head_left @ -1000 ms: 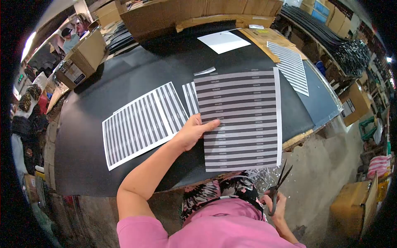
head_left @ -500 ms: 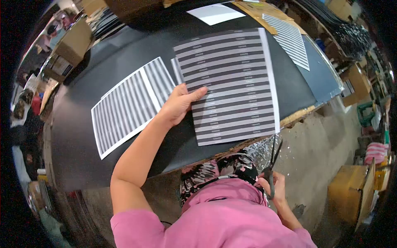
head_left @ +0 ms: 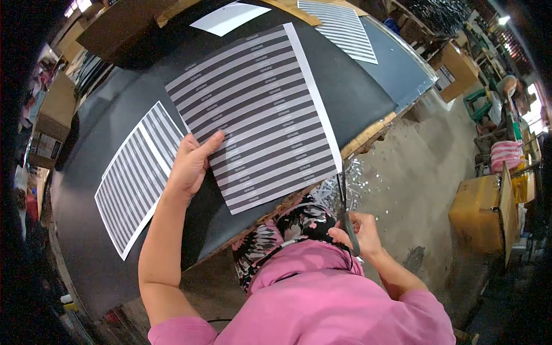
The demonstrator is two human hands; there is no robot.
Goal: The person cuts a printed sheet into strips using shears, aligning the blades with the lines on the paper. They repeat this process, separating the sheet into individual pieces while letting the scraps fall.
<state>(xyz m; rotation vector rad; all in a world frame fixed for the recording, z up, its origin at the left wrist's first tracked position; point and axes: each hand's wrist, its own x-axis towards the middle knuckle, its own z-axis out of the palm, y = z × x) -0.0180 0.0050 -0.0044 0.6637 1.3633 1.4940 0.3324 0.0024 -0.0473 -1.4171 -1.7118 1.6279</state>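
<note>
- Sheet [head_left: 259, 118], striped, hangs over the tabletop [head_left: 92, 276]; your left hand [head_left: 192, 164] pinches its left edge, thumb on top.
- Your right hand [head_left: 362, 233] grasps scissors [head_left: 344, 215] below its near right corner, blades pointing away from you.
- Its long axis runs away from you, leaning left; stripes cross it.

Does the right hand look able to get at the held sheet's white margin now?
Probably yes: the right hand holds scissors with tips near the lower end of the white margin and nothing visible between; the left hand grips the striped sheet opposite.
</note>
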